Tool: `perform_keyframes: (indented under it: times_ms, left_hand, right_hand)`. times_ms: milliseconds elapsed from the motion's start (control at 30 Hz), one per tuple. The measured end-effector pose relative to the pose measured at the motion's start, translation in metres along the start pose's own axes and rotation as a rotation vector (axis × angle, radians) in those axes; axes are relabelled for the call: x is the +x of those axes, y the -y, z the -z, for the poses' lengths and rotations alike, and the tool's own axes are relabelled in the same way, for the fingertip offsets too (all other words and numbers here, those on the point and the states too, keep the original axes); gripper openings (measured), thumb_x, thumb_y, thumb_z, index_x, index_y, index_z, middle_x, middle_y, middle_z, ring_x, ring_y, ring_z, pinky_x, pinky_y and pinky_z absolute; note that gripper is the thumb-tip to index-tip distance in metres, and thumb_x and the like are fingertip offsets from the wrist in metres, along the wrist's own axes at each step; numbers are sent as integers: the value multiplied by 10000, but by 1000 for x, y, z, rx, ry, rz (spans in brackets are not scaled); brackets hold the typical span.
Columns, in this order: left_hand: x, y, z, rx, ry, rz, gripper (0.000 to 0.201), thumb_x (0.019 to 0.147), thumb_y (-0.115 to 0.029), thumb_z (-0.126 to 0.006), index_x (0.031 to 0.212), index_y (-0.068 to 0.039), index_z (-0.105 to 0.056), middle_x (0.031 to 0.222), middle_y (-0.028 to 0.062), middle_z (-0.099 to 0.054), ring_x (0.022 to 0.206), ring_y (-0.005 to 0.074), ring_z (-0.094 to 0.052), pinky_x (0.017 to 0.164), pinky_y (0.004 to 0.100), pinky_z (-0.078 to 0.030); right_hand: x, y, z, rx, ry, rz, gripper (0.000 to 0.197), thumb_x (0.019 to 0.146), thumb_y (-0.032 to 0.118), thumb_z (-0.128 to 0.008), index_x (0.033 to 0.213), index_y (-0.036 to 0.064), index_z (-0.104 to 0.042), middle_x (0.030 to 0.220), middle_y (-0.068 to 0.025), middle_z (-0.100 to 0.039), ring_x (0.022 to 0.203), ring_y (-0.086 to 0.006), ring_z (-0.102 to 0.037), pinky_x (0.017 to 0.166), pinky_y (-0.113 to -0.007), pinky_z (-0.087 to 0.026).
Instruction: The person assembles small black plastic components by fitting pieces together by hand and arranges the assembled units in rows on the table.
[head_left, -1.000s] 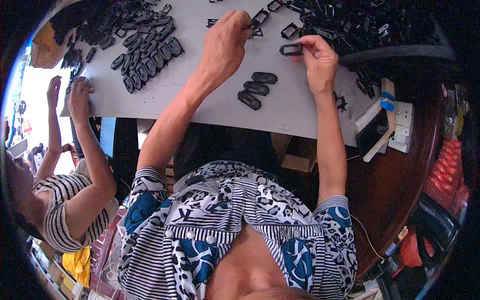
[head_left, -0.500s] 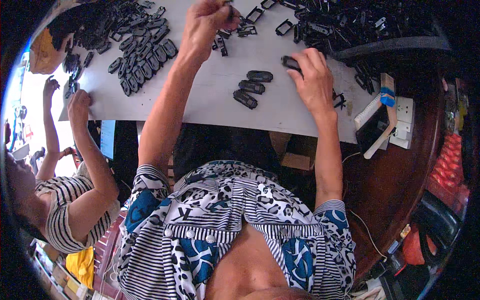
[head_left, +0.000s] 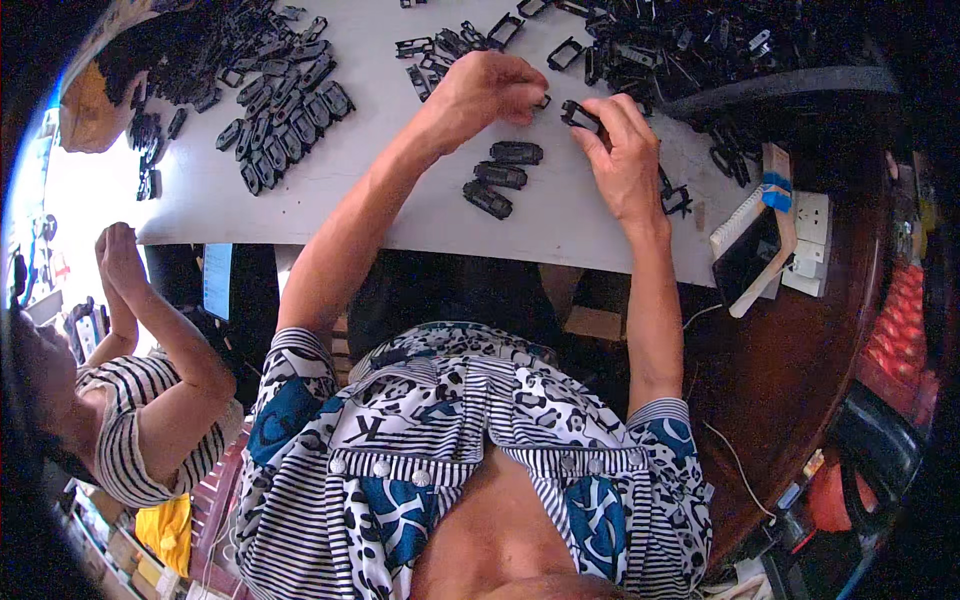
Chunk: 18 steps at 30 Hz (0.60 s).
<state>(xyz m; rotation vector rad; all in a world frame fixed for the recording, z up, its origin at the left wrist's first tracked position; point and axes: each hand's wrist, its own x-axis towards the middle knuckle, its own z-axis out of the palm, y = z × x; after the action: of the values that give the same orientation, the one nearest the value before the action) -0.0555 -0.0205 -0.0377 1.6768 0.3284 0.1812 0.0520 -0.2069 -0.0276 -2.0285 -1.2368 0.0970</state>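
Observation:
My right hand [head_left: 622,155] pinches a small black plastic housing [head_left: 579,114] between thumb and fingers, above the grey table. Facing it, my left hand [head_left: 488,92] is closed, its fingers a little blurred. A small dark piece [head_left: 543,101] shows at its fingertips, too little of it to name. The two hands are close but apart. Nearer to me, three black oblong housings [head_left: 501,174] lie in a slanting column on the table. Just beyond my left hand is a loose group of open black frames [head_left: 455,45].
At the left lies a pile of black housings [head_left: 290,120]; a large heap of black parts [head_left: 690,50] fills the far right. By the right edge are a dark-screened device [head_left: 750,255] and a white power strip [head_left: 808,240]. A co-worker's hands [head_left: 118,255] are at the left edge.
My left hand has come back from the far side, moving right and nearer, toward my right hand. The right hand has turned its housing slightly. The co-worker's hands have come together, lower down.

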Motion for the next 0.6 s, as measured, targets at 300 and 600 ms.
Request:
perform_keyframes:
  times_ms: [300, 600]
  left_hand:
    - [-12, -1, -3, 608, -167, -294, 317, 738, 1, -724, 1047, -23, -658, 905, 100, -637, 833, 255, -646, 749, 351, -506]
    - [-13, 6, -5, 659, -232, -374, 349, 632, -72, -806, 960, -34, -693, 948, 108, -583, 859, 308, -603, 762, 387, -494]
  right_hand:
    - [13, 8, -7, 74, -1, 51, 336, 731, 18, -738, 1036, 18, -599, 969, -129, -590, 881, -332, -612, 744, -399, -494]
    - [23, 0, -18, -22, 16, 254, 279, 669, 34, -764, 924, 25, -651, 901, -119, -585, 870, -312, -610, 745, -397, -496]
